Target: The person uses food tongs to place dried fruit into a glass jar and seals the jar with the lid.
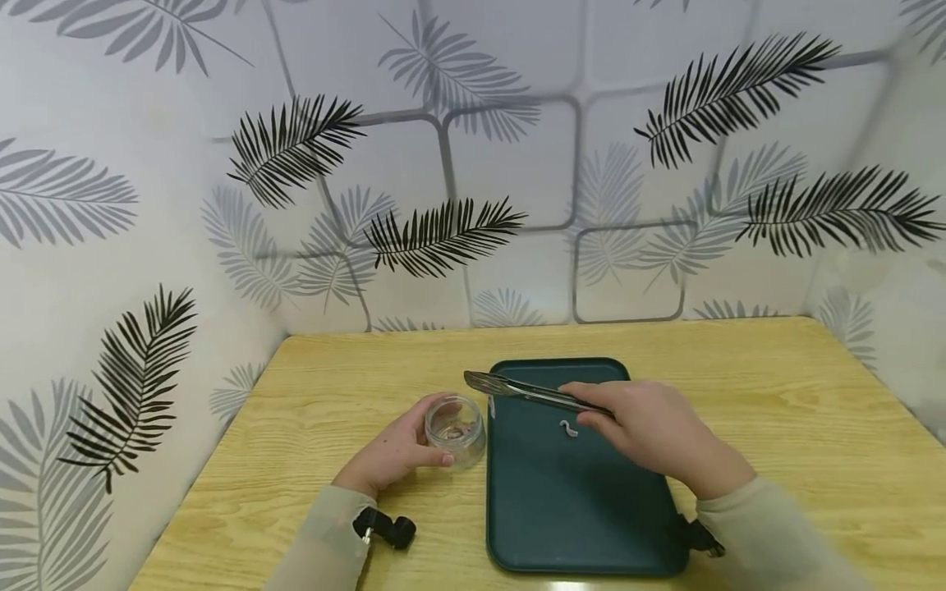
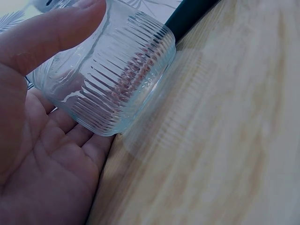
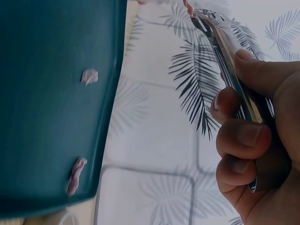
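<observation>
My left hand (image 1: 402, 447) grips a clear ribbed glass jar (image 2: 112, 70) between thumb and fingers, just left of the dark green tray (image 1: 584, 509). Through the ribbed wall, reddish-brown bits show low in the jar. Metal tongs (image 1: 539, 394) are held in my right hand (image 1: 650, 423) above the tray, with their tips pointing left, beyond the tray's edge and near the jar. A bit of something pinkish (image 3: 188, 7) shows at the tongs' tips in the right wrist view. One small pale pinkish curled piece (image 1: 567, 428) lies on the tray; another piece (image 1: 492, 406) is by its left edge.
The tray and jar stand on a light wood-grain table (image 1: 369, 369). A wall (image 1: 510, 271) with a leaf pattern rises behind the table's far edge. Small black devices (image 1: 388, 528) are strapped at both wrists.
</observation>
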`<state>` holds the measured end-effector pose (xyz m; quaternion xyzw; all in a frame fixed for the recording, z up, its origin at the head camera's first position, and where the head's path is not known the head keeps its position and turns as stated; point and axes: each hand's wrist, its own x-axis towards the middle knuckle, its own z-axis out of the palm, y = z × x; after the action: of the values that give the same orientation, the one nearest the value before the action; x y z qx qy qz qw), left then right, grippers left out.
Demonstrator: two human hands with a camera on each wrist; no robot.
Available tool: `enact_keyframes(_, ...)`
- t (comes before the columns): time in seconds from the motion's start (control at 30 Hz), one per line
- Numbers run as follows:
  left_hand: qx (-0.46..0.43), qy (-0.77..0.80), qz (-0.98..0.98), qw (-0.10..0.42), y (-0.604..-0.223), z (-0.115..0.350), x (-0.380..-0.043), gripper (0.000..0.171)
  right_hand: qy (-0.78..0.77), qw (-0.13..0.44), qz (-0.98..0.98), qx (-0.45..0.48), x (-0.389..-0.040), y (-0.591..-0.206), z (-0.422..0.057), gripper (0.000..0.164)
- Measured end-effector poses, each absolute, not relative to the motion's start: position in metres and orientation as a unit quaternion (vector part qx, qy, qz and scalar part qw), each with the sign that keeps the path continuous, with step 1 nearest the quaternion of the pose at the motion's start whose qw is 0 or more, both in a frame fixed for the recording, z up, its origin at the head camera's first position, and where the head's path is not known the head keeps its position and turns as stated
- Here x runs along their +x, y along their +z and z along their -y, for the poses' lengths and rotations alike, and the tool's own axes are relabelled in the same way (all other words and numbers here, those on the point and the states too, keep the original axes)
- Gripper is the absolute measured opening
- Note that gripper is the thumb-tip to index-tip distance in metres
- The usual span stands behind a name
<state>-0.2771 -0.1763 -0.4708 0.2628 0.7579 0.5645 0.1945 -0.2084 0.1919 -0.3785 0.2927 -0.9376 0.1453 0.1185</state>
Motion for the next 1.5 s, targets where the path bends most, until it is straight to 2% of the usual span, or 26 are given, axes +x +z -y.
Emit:
enact_keyframes(0.5, 0.255, 0.571, -0.754, 0.201, -0.469, 0.178, -0.277, 0.086, 0.149, 0.160, 0.922, 0.320, -0.214, -0.380, -0.161, 0.045)
enact_keyframes(0.87, 0.255, 0.572, -0.754, 0.200, -0.468, 0.178, -0.277, 0.087, 0.154, 0.153, 0.923, 0.318, -0.215, -0.381, -0.164, 0.047)
enact_keyframes(1.5, 0.254, 0.573, -0.754, 0.197, -0.469, 0.176, -0.276, 0.085, 0.156, 0.059, 0.950, 0.263, -0.205, -0.387, -0.216, 0.051)
